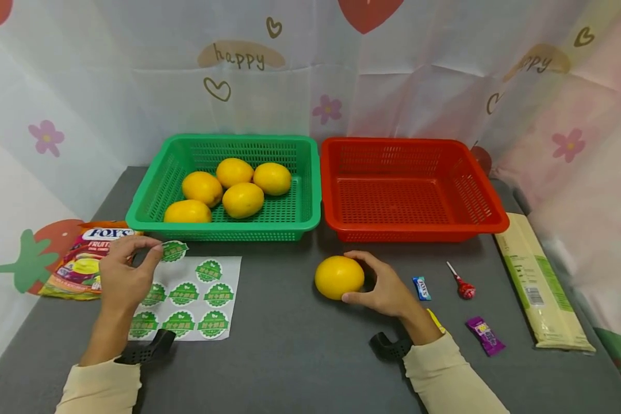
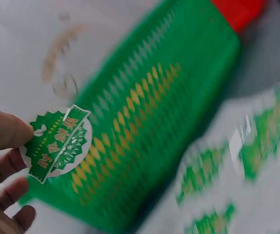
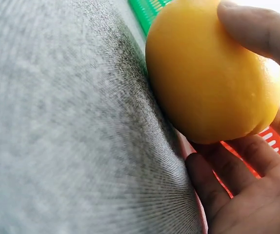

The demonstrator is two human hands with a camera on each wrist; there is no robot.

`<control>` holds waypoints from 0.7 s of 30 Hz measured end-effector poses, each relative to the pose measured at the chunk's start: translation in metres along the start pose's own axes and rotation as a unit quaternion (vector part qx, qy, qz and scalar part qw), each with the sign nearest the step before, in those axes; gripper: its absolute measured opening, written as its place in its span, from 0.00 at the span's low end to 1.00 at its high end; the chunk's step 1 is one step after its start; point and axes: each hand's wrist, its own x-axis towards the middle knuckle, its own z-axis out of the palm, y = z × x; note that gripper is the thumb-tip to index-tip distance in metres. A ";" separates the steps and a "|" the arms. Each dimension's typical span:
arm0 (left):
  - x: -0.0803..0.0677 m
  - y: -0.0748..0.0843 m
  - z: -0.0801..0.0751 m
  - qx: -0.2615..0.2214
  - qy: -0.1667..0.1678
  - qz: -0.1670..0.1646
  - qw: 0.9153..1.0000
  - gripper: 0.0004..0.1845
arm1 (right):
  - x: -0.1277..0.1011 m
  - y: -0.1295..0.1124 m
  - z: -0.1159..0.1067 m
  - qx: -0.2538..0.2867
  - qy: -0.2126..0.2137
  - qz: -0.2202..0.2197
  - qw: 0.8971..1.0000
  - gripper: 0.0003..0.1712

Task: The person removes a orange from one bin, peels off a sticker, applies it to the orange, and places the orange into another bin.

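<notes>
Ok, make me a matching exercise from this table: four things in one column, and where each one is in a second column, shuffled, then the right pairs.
Things:
1. green sticker
2. yellow fruit on the table
3. lollipop
4. sticker sheet

Places:
A. on the grey table, right of the right hand
B. flat on the table in front of the green basket
C. pinched in the left hand
D. gripped by the right hand, in front of the red basket

Pairs: 1-C, 2-D, 3-A, 4-B

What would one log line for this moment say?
left hand: pinches sticker | right hand: holds lemon on table | green basket: five lemons | red basket: empty
</notes>
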 end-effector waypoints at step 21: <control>-0.007 0.095 0.083 -0.147 -0.156 -0.003 0.977 0.06 | 0.001 -0.042 0.004 0.004 -0.006 -0.019 1.000 0.40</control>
